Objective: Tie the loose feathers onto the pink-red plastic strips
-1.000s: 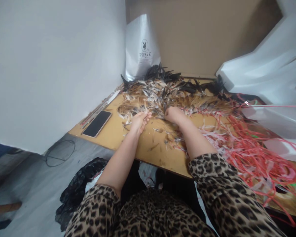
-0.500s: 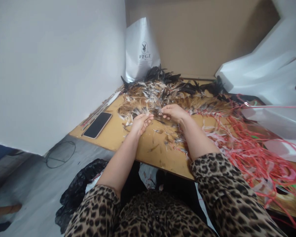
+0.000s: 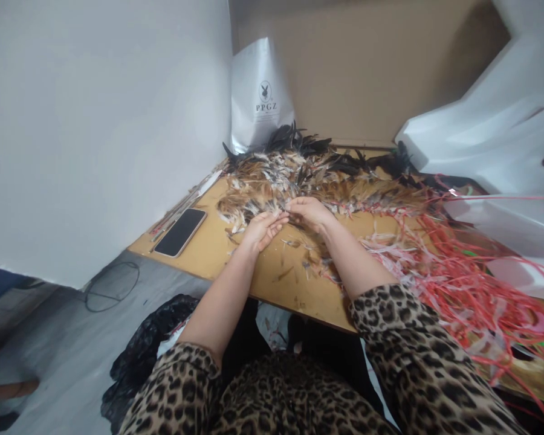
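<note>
In the head view, the left hand (image 3: 262, 229) rests palm-up at the near edge of the feather heap (image 3: 299, 178), its fingers loosely curled around what looks like a thin bundle of quills, though the grip itself is too small to make out. The right hand (image 3: 309, 212) sits just beside it, fingertips pinched on a few brown feathers where the two hands meet. The heap spreads across the far half of the wooden table (image 3: 208, 254), brown and cream plumes in the middle, black ones at the back against the white bag (image 3: 260, 90). Loose feathers (image 3: 299, 254) lie scattered between the forearms. A tangle of red strings (image 3: 453, 272) runs along the right forearm and spills toward the table's right edge. A phone (image 3: 180, 224) lies face-up near the left edge, well apart from the hands. The likely trouble is that a light pinch lets quills slide out, since the feathers are slick and overlap closely; a pull could also drag neighbouring plumes along. The right sleeve (image 3: 417, 350) lies close to the strings and could snag them and haul part of the pile. Stray pieces near the table's front edge could fall onto the black bag (image 3: 149, 344) below.
</note>
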Available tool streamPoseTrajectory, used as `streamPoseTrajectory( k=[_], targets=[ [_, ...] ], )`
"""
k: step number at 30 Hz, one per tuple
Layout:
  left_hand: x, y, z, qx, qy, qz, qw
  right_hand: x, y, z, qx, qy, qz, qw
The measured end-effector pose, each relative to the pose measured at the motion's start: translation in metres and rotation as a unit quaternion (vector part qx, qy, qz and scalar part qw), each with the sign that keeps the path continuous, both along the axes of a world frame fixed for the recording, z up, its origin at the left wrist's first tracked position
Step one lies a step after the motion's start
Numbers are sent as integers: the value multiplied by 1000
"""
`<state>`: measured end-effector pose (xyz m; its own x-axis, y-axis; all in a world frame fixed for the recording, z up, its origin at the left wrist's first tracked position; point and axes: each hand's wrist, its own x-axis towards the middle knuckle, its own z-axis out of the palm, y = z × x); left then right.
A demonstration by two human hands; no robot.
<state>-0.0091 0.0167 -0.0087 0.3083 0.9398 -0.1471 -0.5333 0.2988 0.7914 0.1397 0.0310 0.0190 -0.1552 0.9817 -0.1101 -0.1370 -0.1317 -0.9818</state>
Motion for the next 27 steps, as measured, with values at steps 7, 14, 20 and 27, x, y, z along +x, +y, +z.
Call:
streamPoseTrajectory(
  k=[7,14,20,27],
  targets=[
    [1,0,0,-8,-15,-1,1000,-1,-1,-1,-16,24,29,999],
    [1,1,-1,-7,-17,1,1000,6,0,2,-9,20,56,998],
    [1,1,0,-2,-27,-10,1000,8,0,2,-27,40,69,996],
    [0,0,0,12,-42,-25,999,6,-2,3,-39,43,88,994]
  ],
)
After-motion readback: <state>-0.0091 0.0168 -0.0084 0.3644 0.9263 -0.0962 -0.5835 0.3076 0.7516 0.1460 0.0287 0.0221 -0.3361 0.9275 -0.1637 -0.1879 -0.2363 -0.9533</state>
